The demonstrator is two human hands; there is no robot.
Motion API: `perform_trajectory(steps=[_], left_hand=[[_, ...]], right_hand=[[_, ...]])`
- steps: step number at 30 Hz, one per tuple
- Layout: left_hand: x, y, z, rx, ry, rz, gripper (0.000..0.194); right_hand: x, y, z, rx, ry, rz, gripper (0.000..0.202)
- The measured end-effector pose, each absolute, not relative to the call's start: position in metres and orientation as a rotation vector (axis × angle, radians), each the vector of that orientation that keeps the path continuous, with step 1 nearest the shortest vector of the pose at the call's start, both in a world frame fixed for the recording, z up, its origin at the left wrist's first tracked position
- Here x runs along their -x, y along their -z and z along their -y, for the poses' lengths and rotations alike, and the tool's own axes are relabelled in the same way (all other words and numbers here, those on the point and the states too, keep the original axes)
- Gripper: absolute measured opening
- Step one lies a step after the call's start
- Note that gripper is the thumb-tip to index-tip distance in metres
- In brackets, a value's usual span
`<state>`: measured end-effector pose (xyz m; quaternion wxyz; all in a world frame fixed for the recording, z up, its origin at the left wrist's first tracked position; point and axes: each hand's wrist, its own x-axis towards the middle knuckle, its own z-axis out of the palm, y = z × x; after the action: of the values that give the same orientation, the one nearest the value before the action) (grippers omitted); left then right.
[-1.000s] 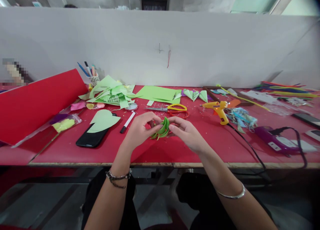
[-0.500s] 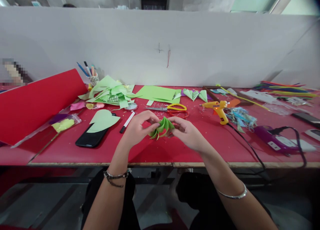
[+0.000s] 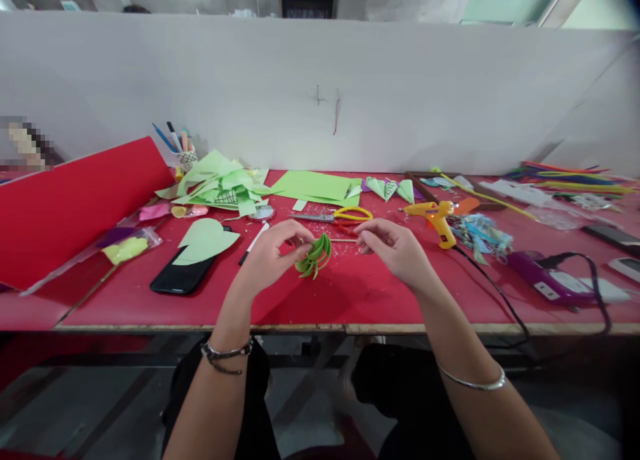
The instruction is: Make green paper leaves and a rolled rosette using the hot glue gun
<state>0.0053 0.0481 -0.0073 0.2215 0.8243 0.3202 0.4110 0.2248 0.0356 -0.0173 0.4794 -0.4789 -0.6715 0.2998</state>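
My left hand (image 3: 280, 255) pinches a green folded paper piece (image 3: 315, 255) between thumb and fingers, above the red table. Its thin curved layers fan out toward the right. My right hand (image 3: 393, 250) is to the right, apart from the paper, with its fingers loosely bent. A thin pale stick (image 3: 344, 240) shows between the hands, close to the right fingertips; whether they touch it I cannot tell. Behind the hands lie yellow-handled scissors (image 3: 353, 214). A marker (image 3: 253, 244) lies beside my left hand, partly covered by it.
Light-green paper scraps (image 3: 220, 187) and green sheets (image 3: 315, 185) lie at the back. A heart-shaped paper (image 3: 205, 240) rests on a black phone (image 3: 183, 278). On the right are a yellow glue gun (image 3: 435, 219) with a cord, a purple power strip (image 3: 547, 280) and paper cones (image 3: 387, 189).
My right hand has let go of the green paper piece and moved right, away from it. My left hand keeps hold of the piece, which looks narrower and turned.
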Motion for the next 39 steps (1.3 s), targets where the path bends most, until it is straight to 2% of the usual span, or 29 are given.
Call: perform_trajectory(steps=[8, 14, 21, 25, 31, 39], left_hand=[[-0.019, 0.011, -0.046, -2.31, -1.057, -0.831, 0.006], [-0.024, 0.014, -0.047, -2.315, -0.951, -0.898, 0.01], [-0.022, 0.022, -0.052, -2.295, -0.996, -1.3, 0.018], [-0.02, 0.031, -0.055, -2.253, -0.878, -1.476, 0.022], [-0.022, 0.035, -0.058, -2.268, -0.795, -1.333, 0.021], [-0.025, 0.037, -0.057, -2.191, -0.778, -1.182, 0.019]], right_hand=[[-0.209, 0.017, -0.026, 1.001, -0.805, 1.846, 0.026], [-0.211, 0.023, -0.032, 1.078, -0.739, 1.916, 0.015], [-0.216, 0.032, -0.04, 1.242, -0.489, 1.939, 0.01], [-0.215, 0.035, -0.041, 1.299, -0.397, 2.01, 0.011], [-0.214, 0.036, -0.042, 1.284, -0.364, 2.078, 0.017], [-0.205, 0.04, -0.041, 1.372, -0.327, 2.112, 0.011]])
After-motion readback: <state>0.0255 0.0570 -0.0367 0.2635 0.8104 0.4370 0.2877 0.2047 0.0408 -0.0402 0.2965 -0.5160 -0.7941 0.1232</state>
